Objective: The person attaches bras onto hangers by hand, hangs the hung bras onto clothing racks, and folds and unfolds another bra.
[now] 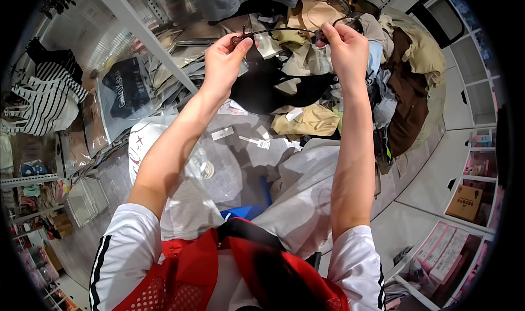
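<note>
Head view, and a heap of clothes (pixel 407 87) dominates the far right, spilling over the floor (pixel 246 166)! Next down, the black garment (pixel 268 87) stretches left to right, hanging just nearer than the fingers, between the wrists; a dark strip seems to run up to the left hand (pixel 221 62), making that the closer one. Tan cloth (pixel 306 121) lies just on its near side. Up at the far end, the left fingers pinch one end of a thin black bar (pixel 284 29), the right hand (pixel 350 51) pinches the other, its long axis bridging left to right! Smallest, white tags (pixel 222 133) lie scattered nearer.
</note>
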{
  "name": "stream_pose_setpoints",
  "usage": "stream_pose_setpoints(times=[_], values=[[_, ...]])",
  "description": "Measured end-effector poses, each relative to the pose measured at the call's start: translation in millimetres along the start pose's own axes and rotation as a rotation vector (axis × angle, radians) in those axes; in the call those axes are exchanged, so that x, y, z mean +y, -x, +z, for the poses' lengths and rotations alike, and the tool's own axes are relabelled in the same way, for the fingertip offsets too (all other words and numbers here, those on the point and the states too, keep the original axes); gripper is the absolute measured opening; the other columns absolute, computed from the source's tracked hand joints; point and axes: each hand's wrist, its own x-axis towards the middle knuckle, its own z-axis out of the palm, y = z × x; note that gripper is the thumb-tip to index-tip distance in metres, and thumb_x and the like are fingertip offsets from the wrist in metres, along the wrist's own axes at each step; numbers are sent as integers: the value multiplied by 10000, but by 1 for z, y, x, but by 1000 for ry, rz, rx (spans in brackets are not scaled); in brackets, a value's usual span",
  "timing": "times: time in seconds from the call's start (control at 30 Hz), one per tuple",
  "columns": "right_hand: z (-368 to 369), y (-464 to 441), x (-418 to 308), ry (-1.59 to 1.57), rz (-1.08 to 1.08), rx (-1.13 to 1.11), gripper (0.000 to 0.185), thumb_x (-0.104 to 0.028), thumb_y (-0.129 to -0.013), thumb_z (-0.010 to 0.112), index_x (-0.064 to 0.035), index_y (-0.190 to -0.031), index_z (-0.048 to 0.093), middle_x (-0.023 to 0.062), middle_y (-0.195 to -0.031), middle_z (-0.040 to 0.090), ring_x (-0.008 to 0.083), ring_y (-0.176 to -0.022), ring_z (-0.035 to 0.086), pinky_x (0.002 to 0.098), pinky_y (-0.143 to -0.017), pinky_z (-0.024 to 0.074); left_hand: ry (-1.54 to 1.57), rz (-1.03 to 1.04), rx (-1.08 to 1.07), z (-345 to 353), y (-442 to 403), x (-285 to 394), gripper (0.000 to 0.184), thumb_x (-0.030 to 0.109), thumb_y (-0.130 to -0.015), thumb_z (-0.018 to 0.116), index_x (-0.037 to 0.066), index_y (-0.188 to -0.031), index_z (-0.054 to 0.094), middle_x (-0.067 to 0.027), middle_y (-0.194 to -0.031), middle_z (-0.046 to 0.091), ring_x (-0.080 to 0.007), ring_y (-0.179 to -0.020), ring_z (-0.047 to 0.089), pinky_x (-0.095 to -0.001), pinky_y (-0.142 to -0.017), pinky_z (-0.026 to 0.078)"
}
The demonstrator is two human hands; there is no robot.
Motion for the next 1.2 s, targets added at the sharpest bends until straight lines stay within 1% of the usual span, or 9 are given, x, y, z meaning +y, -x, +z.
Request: stream_pose_setpoints(times=[0.13,0.4,0.6,0.7,0.87,0.97,1.0,1.03,1.2], values=[[10,5,3,-56,32,15,242,-231,-811,575,-12,-736,647,42,-585,623,86,-453,470,246,-470,364,95,-40,30,-4,6,-1,173,157,-848,578,18,-950,587,-40,-883,620,-87,-831,543,-216,-786,396],[22,13,-4,-201,-6,-9,224,-179,-811,583,22,-723,627,64,-605,626,104,-583,615,223,-507,425,-34,-31,38,-20,3,13,168,137,-852,565,17,-968,584,-42,-880,627,-84,-806,548,-210,-768,403],[28,18,-12,78,-59,-65,210,-262,-776,601,-65,-721,650,44,-592,620,182,-567,612,291,-522,437,-286,-66,-302,-35,-8,43,258,146,-900,464,-20,-1088,525,-94,-936,625,-140,-902,569,-252,-844,412],[27,21,-13,158,-134,-83,234,-304,-778,589,-84,-740,662,57,-592,614,229,-589,600,325,-553,447,-461,-134,-357,-41,-11,40,225,161,-912,443,-8,-1022,544,-61,-892,629,-125,-848,584,-226,-791,421],[-2,11,-3,131,-106,-140,257,-326,-792,569,-92,-844,662,96,-651,619,274,-640,599,344,-596,457,-325,-149,-234,-47,-15,44,195,180,-908,466,14,-964,549,0,-725,562,-112,-756,598,-184,-566,345],[-29,10,11,200,-241,-82,246,-262,-776,607,-65,-921,637,91,-796,642,218,-733,612,317,-668,463,-71,-160,-222,-55,-19,48,200,163,-906,467,-16,-968,533,-13,-713,521,-129,-733,577,-254,-728,464],[-33,8,15,115,-267,-10,264,-238,-776,612,-55,-967,616,91,-850,639,198,-785,605,307,-702,458,-62,-182,-219,-57,-21,51,219,165,-907,461,-35,-978,516,-19,-719,512,-132,-721,559,-307,-822,473],[-33,7,17,31,-291,62,292,-214,-776,618,-44,-1012,595,91,-905,636,178,-838,598,296,-735,452,-9,-170,-214,-60,-23,52,228,168,-904,468,-41,-981,517,-21,-720,515,-136,-723,562,-304,-803,478],[-44,10,13,-543,-37,-182,297,-120,-825,576,33,-1075,536,67,-960,597,108,-880,542,240,-815,423,180,-143,-223,-69,-30,69,253,172,-891,495,-59,-994,506,-28,-724,510,-139,-709,553,-332,-814,490]])
